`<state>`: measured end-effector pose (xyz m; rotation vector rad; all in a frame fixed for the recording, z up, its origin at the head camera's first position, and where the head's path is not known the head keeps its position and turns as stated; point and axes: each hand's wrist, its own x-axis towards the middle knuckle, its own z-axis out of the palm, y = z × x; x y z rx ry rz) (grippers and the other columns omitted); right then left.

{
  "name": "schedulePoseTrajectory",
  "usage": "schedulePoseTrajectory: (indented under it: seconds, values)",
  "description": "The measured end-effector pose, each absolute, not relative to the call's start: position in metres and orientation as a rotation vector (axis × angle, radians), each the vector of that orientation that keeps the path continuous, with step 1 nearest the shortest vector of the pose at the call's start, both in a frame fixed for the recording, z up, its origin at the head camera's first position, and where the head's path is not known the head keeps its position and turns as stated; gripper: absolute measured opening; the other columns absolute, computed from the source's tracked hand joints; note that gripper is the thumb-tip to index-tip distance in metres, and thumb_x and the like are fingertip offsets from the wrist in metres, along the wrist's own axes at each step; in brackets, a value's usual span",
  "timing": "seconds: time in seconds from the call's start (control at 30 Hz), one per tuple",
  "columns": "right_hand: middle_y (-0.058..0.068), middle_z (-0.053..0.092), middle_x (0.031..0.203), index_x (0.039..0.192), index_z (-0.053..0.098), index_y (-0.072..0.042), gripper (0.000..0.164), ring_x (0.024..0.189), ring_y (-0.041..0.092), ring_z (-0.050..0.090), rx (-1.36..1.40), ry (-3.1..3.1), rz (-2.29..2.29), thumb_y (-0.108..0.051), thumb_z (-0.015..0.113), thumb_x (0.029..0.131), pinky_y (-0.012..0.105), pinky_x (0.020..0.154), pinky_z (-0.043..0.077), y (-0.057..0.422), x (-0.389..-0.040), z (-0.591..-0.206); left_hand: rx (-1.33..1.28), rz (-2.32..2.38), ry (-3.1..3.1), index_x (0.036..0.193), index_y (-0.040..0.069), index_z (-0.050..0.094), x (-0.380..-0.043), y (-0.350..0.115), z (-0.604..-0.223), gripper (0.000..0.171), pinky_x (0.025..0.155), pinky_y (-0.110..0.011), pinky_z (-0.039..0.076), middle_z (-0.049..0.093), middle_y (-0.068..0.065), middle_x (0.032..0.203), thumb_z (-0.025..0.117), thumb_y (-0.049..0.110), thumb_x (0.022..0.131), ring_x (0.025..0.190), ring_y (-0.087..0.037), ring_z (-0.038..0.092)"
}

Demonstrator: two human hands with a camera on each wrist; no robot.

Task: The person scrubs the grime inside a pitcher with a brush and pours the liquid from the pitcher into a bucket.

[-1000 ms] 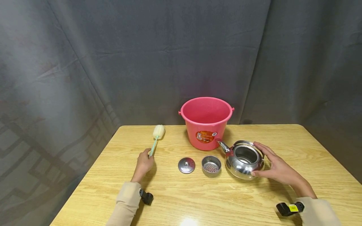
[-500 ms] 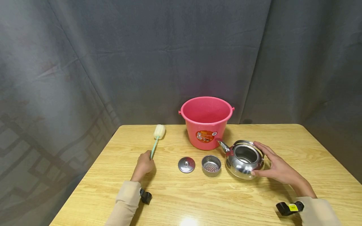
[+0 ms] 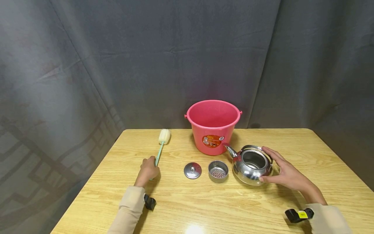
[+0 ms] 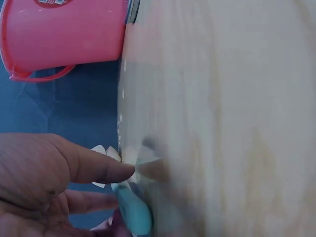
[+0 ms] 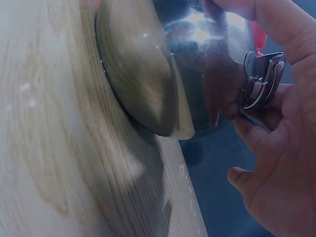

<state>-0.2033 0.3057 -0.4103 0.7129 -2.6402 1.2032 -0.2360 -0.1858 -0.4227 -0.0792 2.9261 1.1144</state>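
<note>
Our right hand (image 3: 287, 173) held the shiny kettle (image 3: 248, 174), near the pink bucket (image 3: 212, 130). Our left hand (image 3: 148, 169) was on the brush (image 3: 164, 136), lying on the table's left side; we couldn't tell if it pinched.

Brush handle's lower end (image 3: 151, 178) now visible below left hand (image 3: 148, 168)

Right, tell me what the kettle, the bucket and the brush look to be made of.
Kettle: polished metal, perhaps stainless steel; its side mirrors the table.
Bucket: probably smooth plastic, by its even pink colour and soft sheen.
Brush head: probably matte foam, pale and ribbed.
Brush handle: likely plastic, evenly green and smooth.
</note>
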Motion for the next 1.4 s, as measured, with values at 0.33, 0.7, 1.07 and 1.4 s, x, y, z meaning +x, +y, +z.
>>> schedulePoseTrajectory:
  seconds: [0.33,0.7,1.07,1.4]
  values:
    - [0.024,0.025,0.151,0.154,0.025,-0.016,0.106,0.128,0.053,0.026,0.694,-2.638,1.202,-0.017,0.088,0.068,0.077,0.09,0.023,0.311,-0.201,-0.407,0.102,1.256,3.007,0.142,-0.013,0.033,-0.228,-0.141,-0.397,0.065,0.058,-0.032,0.044,0.041,-0.028,0.108,0.064,0.01,0.09,0.076,-0.025,0.046]
    - [0.026,0.027,0.15,0.153,0.027,-0.012,0.107,0.127,0.055,0.028,0.699,-2.607,1.179,-0.012,0.089,0.065,0.079,0.087,0.022,0.318,-0.198,-0.404,0.668,1.94,2.532,0.124,0.001,0.055,-0.203,-0.02,-0.364,0.039,0.082,-0.028,0.052,0.055,-0.012,0.109,0.067,0.01,0.089,0.098,-0.022,0.059]
    - [0.024,0.023,0.153,0.154,0.025,-0.015,0.104,0.132,0.055,0.021,0.688,-2.624,1.22,-0.013,0.087,0.07,0.078,0.091,0.021,0.319,-0.197,-0.409,0.354,2.074,2.245,0.136,0.018,0.042,-0.193,0.077,-0.373,0.054,0.1,-0.044,0.038,0.05,-0.013,0.13,0.064,0.035,0.09,0.121,-0.029,0.048]
    - [0.032,0.013,0.153,0.155,-0.001,-0.006,0.093,0.135,0.057,0.014,0.39,-2.704,1.54,-0.02,0.066,0.092,0.074,0.096,0.022,0.314,-0.194,-0.416,0.007,2.134,2.348,0.14,0.013,0.037,-0.204,0.113,-0.385,0.066,0.107,-0.055,0.025,0.018,-0.026,0.151,0.066,0.038,0.085,0.135,-0.043,0.028]
